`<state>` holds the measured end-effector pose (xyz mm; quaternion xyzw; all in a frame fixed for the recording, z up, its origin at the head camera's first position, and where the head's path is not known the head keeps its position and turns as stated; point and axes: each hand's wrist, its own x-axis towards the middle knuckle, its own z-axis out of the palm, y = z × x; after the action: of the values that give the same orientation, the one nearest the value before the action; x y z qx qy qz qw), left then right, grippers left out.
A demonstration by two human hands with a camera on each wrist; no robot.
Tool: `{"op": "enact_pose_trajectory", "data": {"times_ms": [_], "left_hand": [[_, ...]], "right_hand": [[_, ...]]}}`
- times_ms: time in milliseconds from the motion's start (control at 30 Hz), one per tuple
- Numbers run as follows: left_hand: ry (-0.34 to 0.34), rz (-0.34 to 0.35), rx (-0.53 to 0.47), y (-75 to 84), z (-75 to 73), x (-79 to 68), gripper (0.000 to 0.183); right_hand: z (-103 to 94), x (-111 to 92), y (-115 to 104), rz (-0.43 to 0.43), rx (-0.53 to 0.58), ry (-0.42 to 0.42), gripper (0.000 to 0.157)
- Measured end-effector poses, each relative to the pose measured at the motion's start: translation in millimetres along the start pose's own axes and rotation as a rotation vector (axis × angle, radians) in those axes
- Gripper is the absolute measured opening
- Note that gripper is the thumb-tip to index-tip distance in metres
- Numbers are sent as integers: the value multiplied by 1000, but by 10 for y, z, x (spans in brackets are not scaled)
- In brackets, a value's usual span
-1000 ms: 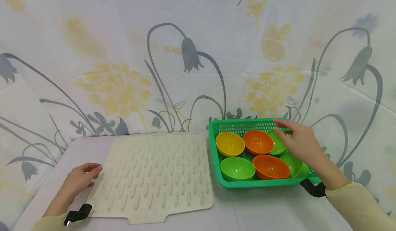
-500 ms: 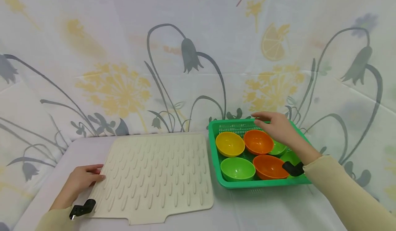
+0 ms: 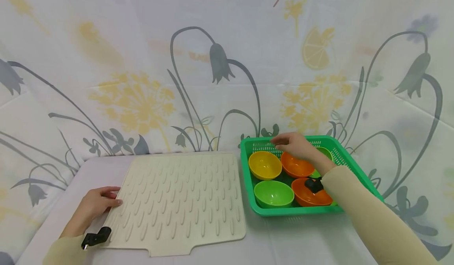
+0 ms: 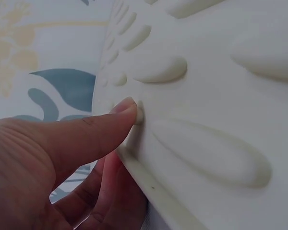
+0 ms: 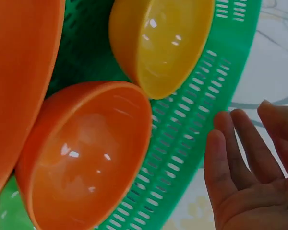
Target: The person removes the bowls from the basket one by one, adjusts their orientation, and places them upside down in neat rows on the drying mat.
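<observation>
Head view: a yellow bowl [image 3: 265, 165], two orange bowls [image 3: 307, 197] and green bowls [image 3: 274, 195] are held in the green basket [image 3: 298, 211] at four o'clock, overhung by the right hand [image 3: 296, 146], its fingers relaxed. At seven o'clock, the cream board [image 3: 177, 202] is pinched by the left hand [image 3: 97, 204].

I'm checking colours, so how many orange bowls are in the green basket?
2: the back orange bowl, partly behind the right hand, and the front orange bowl, nearer the camera. The right sleeve may hide others.

No legible text, labels, brands, numbers or signs on bowls [image 3: 274, 194], basket [image 3: 294, 211], board [image 3: 177, 198], patterned cloth [image 3: 142, 28].
</observation>
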<state>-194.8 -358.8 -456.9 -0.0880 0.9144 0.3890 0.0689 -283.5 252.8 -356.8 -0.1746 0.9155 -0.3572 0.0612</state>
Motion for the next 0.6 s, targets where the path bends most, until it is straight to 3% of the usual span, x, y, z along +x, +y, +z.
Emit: {"op": "enact_pose_trajectory", "data": {"times_ms": [333, 600], "left_hand": [[7, 12, 7, -6, -12, -9, 60], [14, 5, 5, -17, 15, 9, 60]], "right_hand": [[135, 113, 138, 126, -43, -101, 37], [176, 97, 163, 171, 4, -102, 38]]}}
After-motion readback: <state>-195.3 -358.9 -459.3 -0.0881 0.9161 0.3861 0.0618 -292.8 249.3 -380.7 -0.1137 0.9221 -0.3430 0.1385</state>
